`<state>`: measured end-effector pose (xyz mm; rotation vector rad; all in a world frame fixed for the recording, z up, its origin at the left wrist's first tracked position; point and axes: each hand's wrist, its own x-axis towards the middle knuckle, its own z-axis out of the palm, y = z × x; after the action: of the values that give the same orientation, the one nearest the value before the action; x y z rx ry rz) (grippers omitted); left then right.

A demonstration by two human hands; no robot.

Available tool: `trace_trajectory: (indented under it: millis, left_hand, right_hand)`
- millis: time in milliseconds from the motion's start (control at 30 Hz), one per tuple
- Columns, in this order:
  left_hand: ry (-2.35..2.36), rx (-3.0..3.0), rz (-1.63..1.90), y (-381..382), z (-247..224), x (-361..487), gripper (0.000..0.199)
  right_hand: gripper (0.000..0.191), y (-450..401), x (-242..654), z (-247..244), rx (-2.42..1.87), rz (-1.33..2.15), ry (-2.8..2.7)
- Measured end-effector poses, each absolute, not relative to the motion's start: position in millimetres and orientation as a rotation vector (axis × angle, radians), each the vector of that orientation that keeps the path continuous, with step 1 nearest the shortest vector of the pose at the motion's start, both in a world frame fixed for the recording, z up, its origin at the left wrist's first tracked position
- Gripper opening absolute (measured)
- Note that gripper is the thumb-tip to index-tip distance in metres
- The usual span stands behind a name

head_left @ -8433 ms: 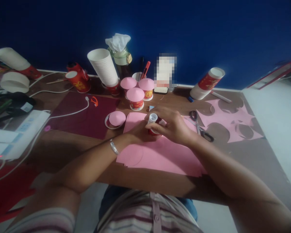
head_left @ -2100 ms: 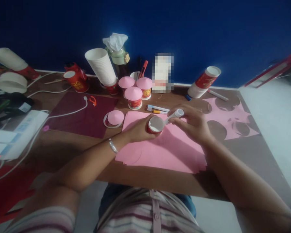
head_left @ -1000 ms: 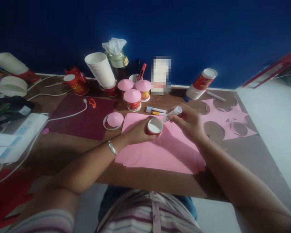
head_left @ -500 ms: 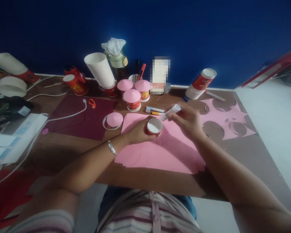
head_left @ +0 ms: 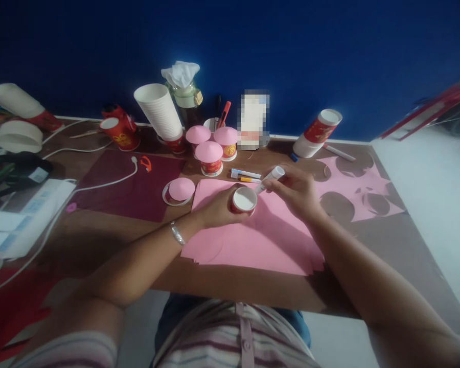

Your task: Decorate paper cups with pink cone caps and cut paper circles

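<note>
My left hand [head_left: 223, 205] is wrapped round a short red paper cup [head_left: 244, 200], its white round face turned up towards me. In my right hand [head_left: 299, 190] is a white glue stick [head_left: 271, 178], tilted, its lower end close to the cup's right rim. Whether the tip touches the rim I cannot tell. Under both hands lies a stack of pink paper [head_left: 253, 250]. Left of the cup, a pink paper cone [head_left: 181, 189] rests by a white ring [head_left: 165, 195]. Behind stand several red cups with pink cone tops [head_left: 209, 152].
Markers [head_left: 246, 174] lie just behind the pink stack. A leaning stack of white cups [head_left: 158, 108], a bottle with tissue [head_left: 187, 94] and a blurred-out upright item [head_left: 253, 120] line the wall. Pink paper with cut-out holes [head_left: 360, 186] lies right; a white cable [head_left: 103, 180] crosses the left.
The glue stick has shifted very slightly beside the cup's rim with my right hand. My left hand keeps the cup in nearly the same place.
</note>
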<state>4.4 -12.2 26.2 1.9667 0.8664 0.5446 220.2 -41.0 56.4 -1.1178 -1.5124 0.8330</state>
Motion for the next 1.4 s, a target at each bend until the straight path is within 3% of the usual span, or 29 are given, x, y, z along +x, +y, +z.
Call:
trace_trajectory:
  millis: [233,400,533,800,967,1133,1400]
  left_hand:
    - [0.993,1.957,0.473,-15.6,26.0,2.1,0.054]
    - [0.965,1.956,0.485,-14.7,24.8,1.9,0.051]
    - [0.92,1.954,0.506,-12.8,22.0,2.1,0.047]
    - [0.836,1.966,0.498,-9.5,15.6,-3.5,0.068]
    - [0.72,1.828,0.472,-6.2,10.8,-9.3,0.082]
    - [0.484,1.498,0.689,-3.1,9.6,-9.5,0.069]
    - [0.872,1.384,0.909,2.1,6.2,3.4,0.044]
  right_hand:
    - [0.018,-49.0,219.8,59.9,-1.045,0.676,-1.698]
    - [0.021,-47.1,223.9,58.2,-1.1,0.675,-1.677]
    - [0.025,-41.2,227.0,47.5,-1.125,0.857,-1.494]
    - [0.042,-25.2,225.9,19.7,-1.027,1.21,-0.941]
    - [0.041,-27.9,217.5,13.5,-0.996,1.324,-0.874]
    - [0.029,-33.5,210.9,11.5,-0.928,1.422,-0.923]
    - [0.04,-30.3,196.9,12.7,-1.034,1.383,-1.091]
